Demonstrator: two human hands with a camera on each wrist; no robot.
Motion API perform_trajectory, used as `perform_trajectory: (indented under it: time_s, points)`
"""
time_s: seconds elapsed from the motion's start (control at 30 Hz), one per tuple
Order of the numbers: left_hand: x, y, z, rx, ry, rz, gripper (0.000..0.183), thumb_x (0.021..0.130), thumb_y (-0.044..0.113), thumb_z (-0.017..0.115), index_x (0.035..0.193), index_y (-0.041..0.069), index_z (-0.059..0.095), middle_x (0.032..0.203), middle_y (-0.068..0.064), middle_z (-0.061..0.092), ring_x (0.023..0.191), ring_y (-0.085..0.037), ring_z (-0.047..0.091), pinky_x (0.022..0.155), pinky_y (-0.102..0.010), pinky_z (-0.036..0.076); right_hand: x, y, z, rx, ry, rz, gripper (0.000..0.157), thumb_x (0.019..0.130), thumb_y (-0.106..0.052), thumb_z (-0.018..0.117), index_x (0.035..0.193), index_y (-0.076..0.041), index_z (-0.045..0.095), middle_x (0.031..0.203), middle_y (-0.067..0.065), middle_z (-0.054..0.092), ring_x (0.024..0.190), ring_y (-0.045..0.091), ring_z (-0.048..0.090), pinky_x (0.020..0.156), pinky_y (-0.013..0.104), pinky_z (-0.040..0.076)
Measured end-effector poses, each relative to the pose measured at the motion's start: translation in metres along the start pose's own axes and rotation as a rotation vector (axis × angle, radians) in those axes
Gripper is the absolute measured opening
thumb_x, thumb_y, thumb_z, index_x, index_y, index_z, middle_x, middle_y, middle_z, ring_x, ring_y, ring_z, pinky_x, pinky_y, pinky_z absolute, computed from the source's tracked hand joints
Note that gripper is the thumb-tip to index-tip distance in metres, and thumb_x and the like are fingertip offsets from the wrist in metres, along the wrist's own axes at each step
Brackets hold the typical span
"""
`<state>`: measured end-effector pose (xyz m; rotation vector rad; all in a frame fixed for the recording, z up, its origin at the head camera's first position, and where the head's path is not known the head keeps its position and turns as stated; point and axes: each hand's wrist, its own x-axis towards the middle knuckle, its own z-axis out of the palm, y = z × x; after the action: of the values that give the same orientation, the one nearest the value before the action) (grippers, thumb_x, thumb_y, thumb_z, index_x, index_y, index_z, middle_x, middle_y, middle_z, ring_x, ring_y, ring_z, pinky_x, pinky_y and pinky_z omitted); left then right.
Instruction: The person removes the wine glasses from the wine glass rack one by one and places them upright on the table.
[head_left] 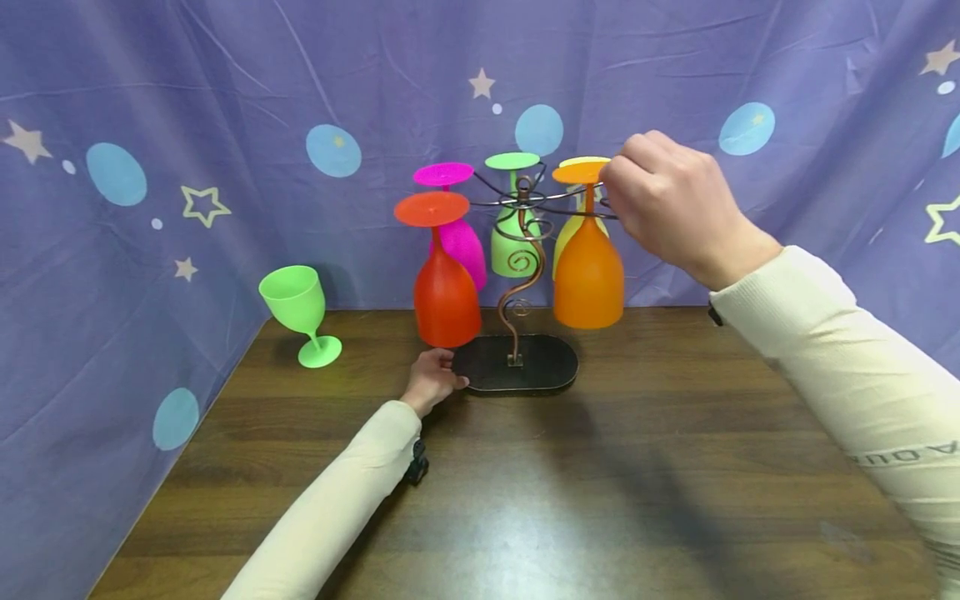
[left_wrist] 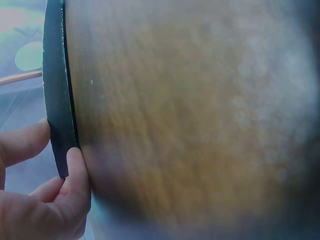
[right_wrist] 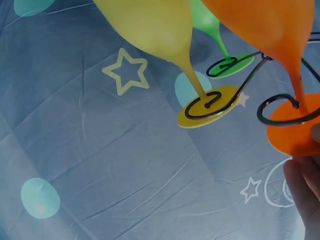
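Head view, dial centred on the rack (head_left: pixel 525 377): the left hand (head_left: pixel 437 382) is there at seven o'clock, the right hand (head_left: pixel 663 196) up at two! Orange goblet (head_left: pixel 588 283) hangs upside down at three, yellow (right_wrist: pixel 150 30) behind it; red goblet (head_left: pixel 447 300) at eight, pink (head_left: pixel 463 246) at ten, and a loose green goblet (head_left: pixel 292 298) stands at nine.

Left wrist: thumb and fingers pinch the base (left_wrist: pixel 57 90) at eight o'clock.

Right wrist: four o'clock, fingers clamped on the orange foot (right_wrist: pixel 290 137), wire curl (right_wrist: pixel 265 119) about its stem!

Shows orange plastic goblet (head_left: pixel 588 283), red goblet (head_left: pixel 446 304), magenta goblet (head_left: pixel 464 250), yellow goblet (right_wrist: pixel 157 27), 2 green goblets (head_left: pixel 294 298), black oval base (head_left: pixel 483 367), star-patterned purple cloth curtain (head_left: pixel 420 100).
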<state>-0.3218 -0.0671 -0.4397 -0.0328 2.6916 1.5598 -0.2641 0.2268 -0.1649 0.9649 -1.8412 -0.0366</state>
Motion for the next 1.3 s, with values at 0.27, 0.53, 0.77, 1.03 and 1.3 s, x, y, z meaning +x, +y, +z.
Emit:
perform_trajectory:
  time_s: [0.27,0.53,0.77,1.03,1.3]
  points:
    - [0.000,0.001,-0.002,0.004,0.011,0.002,0.054,0.066,-0.003,0.078,0.117,-0.007,0.059,0.106,-0.020,0.064,0.097,-0.030,0.061,0.085,-0.039,0.052,0.005,0.013,0.010,-0.013,-0.027,0.121,0.013,0.086,0.001,0.052,0.077,0.003,0.061,0.070,0.014,0.052,0.064,0.035,0.051,0.050,0.050,0.043]
    - [0.000,0.000,-0.001,0.012,0.013,0.012,0.053,0.066,-0.002,0.078,0.115,-0.007,0.060,0.103,-0.019,0.064,0.095,-0.030,0.061,0.085,-0.039,0.051,-0.010,0.030,0.007,-0.053,-0.058,0.201,0.010,0.086,-0.002,0.056,0.080,0.002,0.063,0.073,0.015,0.055,0.069,0.036,0.052,0.054,0.050,0.043]
    - [0.002,-0.001,0.001,0.021,0.013,0.001,0.053,0.066,-0.001,0.079,0.116,-0.006,0.060,0.104,-0.018,0.063,0.095,-0.029,0.059,0.086,-0.040,0.050,-0.029,0.034,-0.006,-0.060,-0.029,0.236,0.012,0.087,-0.006,0.055,0.082,0.001,0.064,0.074,0.014,0.057,0.070,0.036,0.052,0.054,0.052,0.041]
    - [0.001,-0.002,0.005,0.022,0.003,0.020,0.055,0.067,0.000,0.079,0.118,-0.007,0.060,0.108,-0.018,0.063,0.097,-0.029,0.059,0.087,-0.041,0.050,-0.049,0.028,-0.028,-0.053,0.018,0.240,0.010,0.085,-0.004,0.057,0.083,0.001,0.065,0.071,0.014,0.052,0.064,0.033,0.047,0.050,0.048,0.039]
    - [0.000,0.001,0.002,0.020,0.016,0.000,0.055,0.068,0.000,0.079,0.119,-0.006,0.060,0.108,-0.018,0.063,0.097,-0.029,0.059,0.088,-0.041,0.049,-0.077,0.012,-0.033,0.000,0.110,0.234,0.009,0.082,-0.003,0.058,0.079,0.002,0.064,0.072,0.015,0.054,0.066,0.034,0.049,0.055,0.048,0.041]
